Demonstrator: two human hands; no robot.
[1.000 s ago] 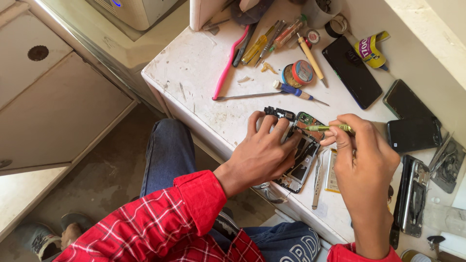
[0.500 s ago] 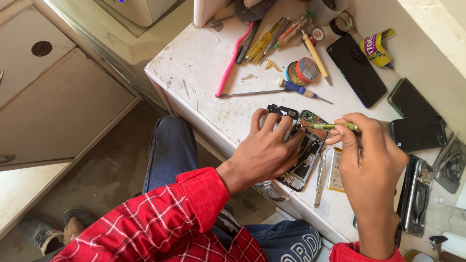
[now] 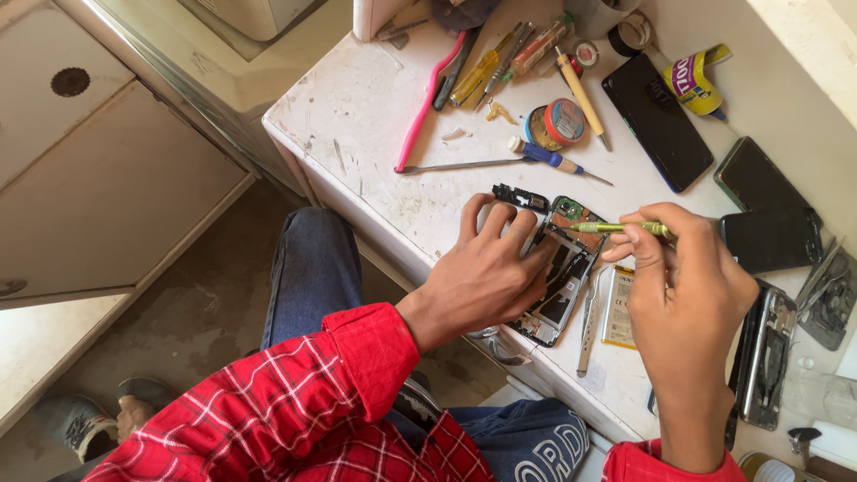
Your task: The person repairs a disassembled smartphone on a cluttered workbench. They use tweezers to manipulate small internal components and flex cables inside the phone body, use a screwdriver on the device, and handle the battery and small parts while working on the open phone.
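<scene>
Sleeve (image 3: 295, 411): red plaid, on the left forearm at the bottom of the view, above blue jeans (image 3: 308, 268).
Left hand (image 3: 486, 272): fingers spread and pressed flat on the opened phone (image 3: 562, 268), pinning it to the surface (image 3: 375, 116).
Phone: lies backless and tilted near the front edge of the surface, circuit board and inner parts showing; its lower half is partly under the left hand.
Right hand (image 3: 687, 286): fingers pressed together, pinching a thin green-handled screwdriver (image 3: 620, 228) near its rear end.
Screwdriver: held about level, tip pointing left onto the top of the phone, by the green board.
Tweezers (image 3: 587, 321): silver, flat on the surface just right of the phone.
Battery (image 3: 618, 308): pale flat pack, just beside the tweezers, partly under the right hand.
Frame (image 3: 768, 357): dark stripped phone shell, right of the right hand.
Blue driver (image 3: 553, 161): beyond the phone, lying across the surface, with a long metal rod (image 3: 451, 166) to its left.
Tin (image 3: 555, 123): small round container, just behind the blue driver.
Dark phones (image 3: 656, 120): one long slab behind, two more at the right edge.
Pink tool (image 3: 428, 103): long, slanting towards the far tool pile.
</scene>
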